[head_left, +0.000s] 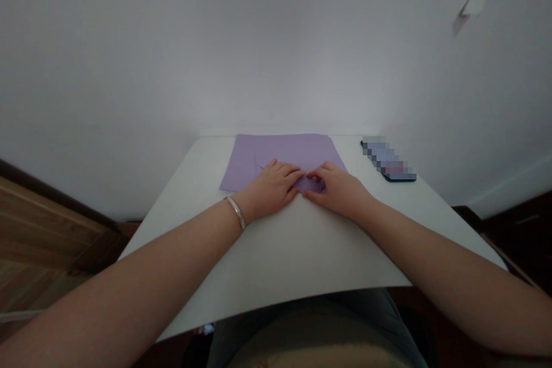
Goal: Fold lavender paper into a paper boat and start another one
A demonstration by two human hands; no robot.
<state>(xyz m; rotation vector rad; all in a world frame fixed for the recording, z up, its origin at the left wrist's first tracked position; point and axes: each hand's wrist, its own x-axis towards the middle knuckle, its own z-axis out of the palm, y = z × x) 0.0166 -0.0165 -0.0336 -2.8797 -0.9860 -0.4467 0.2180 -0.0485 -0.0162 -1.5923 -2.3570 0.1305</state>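
Purple paper (284,146) lies under left hand (273,187), grip flattened open; right hand (338,188), grip half-curled, hold unclear; phone (390,161) at paper's three o'clock.

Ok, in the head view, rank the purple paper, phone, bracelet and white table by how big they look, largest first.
1. White table
2. Purple paper
3. Phone
4. Bracelet

Forearms (164,261) angled inward; left hand (273,187) palm down; right hand (340,187) curled, thumb (315,196) apart from fingers (318,173).
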